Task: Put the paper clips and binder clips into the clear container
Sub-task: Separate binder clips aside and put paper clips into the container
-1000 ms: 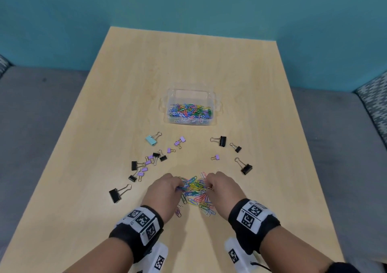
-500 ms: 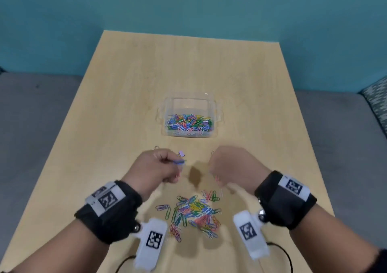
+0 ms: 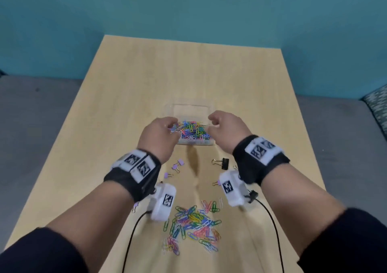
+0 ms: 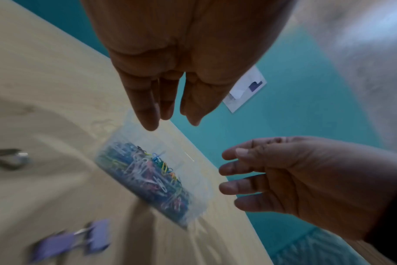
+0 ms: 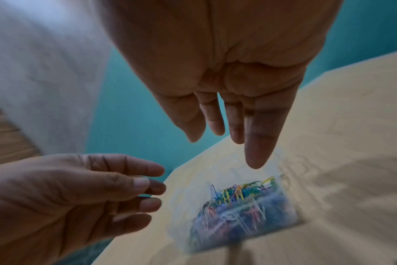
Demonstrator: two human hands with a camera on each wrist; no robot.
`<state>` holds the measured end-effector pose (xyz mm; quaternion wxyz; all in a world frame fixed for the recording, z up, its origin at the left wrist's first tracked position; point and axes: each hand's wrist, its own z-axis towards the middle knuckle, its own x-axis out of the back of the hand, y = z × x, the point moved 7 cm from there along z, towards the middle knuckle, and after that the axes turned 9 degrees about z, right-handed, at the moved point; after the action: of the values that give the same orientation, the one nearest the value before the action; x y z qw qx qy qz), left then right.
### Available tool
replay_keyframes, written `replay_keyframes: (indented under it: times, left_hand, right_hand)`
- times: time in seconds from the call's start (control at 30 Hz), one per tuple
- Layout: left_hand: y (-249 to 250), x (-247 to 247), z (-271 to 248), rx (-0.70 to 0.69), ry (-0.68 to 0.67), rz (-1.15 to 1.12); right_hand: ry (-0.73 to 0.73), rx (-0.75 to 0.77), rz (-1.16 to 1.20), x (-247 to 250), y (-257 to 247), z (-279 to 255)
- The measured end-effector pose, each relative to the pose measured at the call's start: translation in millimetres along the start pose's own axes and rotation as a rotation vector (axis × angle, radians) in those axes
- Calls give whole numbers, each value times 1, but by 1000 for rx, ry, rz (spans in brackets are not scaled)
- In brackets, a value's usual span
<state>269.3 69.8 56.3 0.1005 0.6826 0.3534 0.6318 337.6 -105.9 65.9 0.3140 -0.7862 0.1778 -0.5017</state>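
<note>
Our left hand (image 3: pixel 160 135) and right hand (image 3: pixel 225 129) hover over the clear container (image 3: pixel 191 110) — fingers (image 4: pixel 147 107) loosely spread, holding nothing; a paper clip pile (image 3: pixel 192 226) lies on the tabletop (image 3: pixel 146 73).

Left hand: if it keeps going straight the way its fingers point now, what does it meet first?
Most likely the clear container, whose paper clips lie under the left hand; depth is blurred.

Clear plastic container (image 3: pixel 189 109) on a matt wood-grain table (image 3: pixel 146 80).
</note>
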Motion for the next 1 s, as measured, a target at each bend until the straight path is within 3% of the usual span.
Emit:
replay_keyframes:
  times: [0.1,0.23,0.37,0.5,0.57,0.7,0.8,1.0]
  left_hand:
    - [-15,-7,-61,-157,-14,95]
    - [-47,-64,-151,-326,-264,289]
    - [-52,-107,-184,-476,-337,551]
    - [-51,-104,-194,-456,-235,511]
    - [-60,-90,-202,-381,-187,452]
    - [-92,-74,-215,-137,-173,367]
    - [-88,-85,-215,-181,-178,343]
    - [-59,-105,-187,-209,-168,304]
  right_hand:
    - [-72,124,-122,-20,16,-64]
    - [-329,156,-296,-80,61,-152]
    - [-325,214,-393,-120,85,-183]
    - [-309,268,-474,-131,85,-196]
    - [-299,304,-434,-124,82,-207]
    - [-189,64,-347,-101,104,-222]
    - [-197,-9,-277,-110,102,-220]
    - [-120,33,-196,-132,76,-183]
